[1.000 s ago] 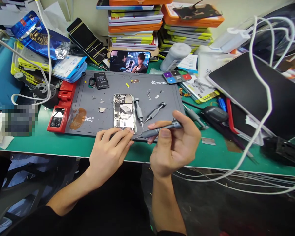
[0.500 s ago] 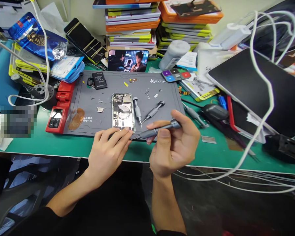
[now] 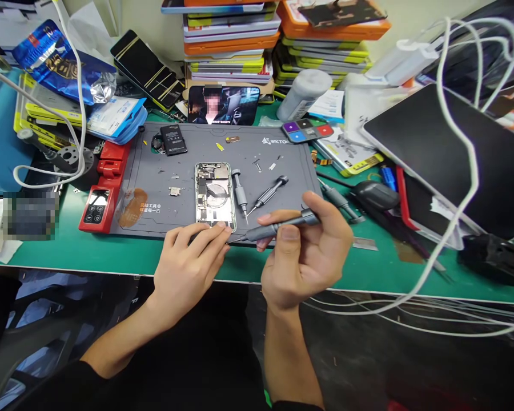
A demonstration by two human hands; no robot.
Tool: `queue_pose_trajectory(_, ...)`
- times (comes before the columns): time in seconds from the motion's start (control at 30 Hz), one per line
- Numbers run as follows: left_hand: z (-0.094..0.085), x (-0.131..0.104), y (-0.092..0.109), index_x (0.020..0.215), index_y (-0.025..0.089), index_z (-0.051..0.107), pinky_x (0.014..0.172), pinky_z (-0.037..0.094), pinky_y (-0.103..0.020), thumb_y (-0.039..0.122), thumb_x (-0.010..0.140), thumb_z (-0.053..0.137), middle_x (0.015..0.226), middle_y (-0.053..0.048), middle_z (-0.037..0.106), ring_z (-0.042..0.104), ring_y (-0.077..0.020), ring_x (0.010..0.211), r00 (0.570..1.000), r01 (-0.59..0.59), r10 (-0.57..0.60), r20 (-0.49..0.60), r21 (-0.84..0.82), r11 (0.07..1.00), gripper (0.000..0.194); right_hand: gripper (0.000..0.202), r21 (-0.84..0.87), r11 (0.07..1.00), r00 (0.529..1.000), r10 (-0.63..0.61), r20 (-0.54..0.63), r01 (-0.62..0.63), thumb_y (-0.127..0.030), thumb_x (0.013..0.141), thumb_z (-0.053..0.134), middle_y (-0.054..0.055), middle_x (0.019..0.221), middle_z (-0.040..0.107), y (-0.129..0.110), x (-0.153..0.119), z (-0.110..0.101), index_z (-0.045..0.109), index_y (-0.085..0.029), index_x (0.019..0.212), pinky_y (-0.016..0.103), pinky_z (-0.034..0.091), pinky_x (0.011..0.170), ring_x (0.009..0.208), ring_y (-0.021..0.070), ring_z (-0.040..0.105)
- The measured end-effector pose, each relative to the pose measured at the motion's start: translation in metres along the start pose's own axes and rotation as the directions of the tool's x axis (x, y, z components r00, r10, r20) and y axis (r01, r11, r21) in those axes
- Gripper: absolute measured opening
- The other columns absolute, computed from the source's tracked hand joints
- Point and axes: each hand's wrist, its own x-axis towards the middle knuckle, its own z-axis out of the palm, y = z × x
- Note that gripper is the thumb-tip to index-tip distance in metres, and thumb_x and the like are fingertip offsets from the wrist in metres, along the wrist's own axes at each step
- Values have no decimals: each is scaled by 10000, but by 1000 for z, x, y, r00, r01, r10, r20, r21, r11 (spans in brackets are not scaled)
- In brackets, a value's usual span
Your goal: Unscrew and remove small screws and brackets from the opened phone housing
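Observation:
An opened phone [image 3: 215, 194], its inner boards and metal parts bare, lies face up on the grey work mat [image 3: 175, 220]. Over its bottom end, my left hand [image 3: 192, 257] is closed, fingers together and gripping the edge. My right hand [image 3: 304, 257] is wrapped round a grey precision screwdriver [image 3: 268, 229], one finger against its rear cap. The screwdriver's thin shaft points left at the phone's bottom edge, beside my left fingertips; what its tip touches is hidden. Right of the phone lie a second screwdriver [image 3: 240, 194] and a third one [image 3: 269, 194].
A black battery [image 3: 173, 140] and small loose parts lie on the mat. A red device [image 3: 96, 206] borders it at left. Behind stands a phone playing video [image 3: 224, 105], before stacked boxes [image 3: 231, 45]. At right are a black mouse-shaped object [image 3: 373, 195] and a white cable [image 3: 458, 131].
My right hand and the screwdriver have shifted very slightly right. My left hand and the opened phone stay put. The picture on the standing phone has changed.

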Motion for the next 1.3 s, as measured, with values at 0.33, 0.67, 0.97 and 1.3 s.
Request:
queue_pose_trajectory(0.33, 2, -2, -1, 1344, 196, 705, 958, 486, -387, 195, 1056, 637, 1330, -40, 776, 696, -206, 1163, 1000, -5, 5, 10, -14, 1000, 296, 466, -220, 941, 960, -273, -53, 256, -191, 1045, 573, 37, 1068, 646, 14, 1, 2, 545, -288, 1500, 182, 528, 447, 770, 124, 738)
queue_pose_trajectory(0.67, 0, -3, -3, 1413, 151, 653, 992, 458, -402, 288, 1078, 627, 1405, -61, 737, 680, -225, 1221, 994, -55, 55, 93, -5, 998, 363, 495, -227, 936, 963, -262, 61, 269, -162, 1037, 597, 65, 1227, 671, 23, 5, 6, 531, -307, 1505, 260, 660, 639, 857, 141, 768)
queue_pose_trajectory(0.97, -1, -3, -4, 1398, 133, 660, 986, 460, -408, 271, 1072, 621, 1409, -69, 735, 663, -246, 1308, 994, -63, 64, 86, -14, 998, 356, 503, -276, 930, 969, -216, 119, 241, -115, 1022, 607, 70, 1260, 699, 20, 1, 5, 553, -292, 1490, 262, 676, 670, 903, 147, 785)
queue_pose_trajectory(1.3, 1, -1, -3, 1367, 134, 682, 968, 467, -421, 254, 1056, 634, 1384, -71, 748, 674, -251, 1290, 996, -50, 51, 75, -23, 999, 336, 531, -264, 921, 956, -257, 144, 287, -85, 1007, 632, 71, 1263, 715, 21, 2, 3, 547, -255, 1502, 251, 670, 675, 910, 144, 785)
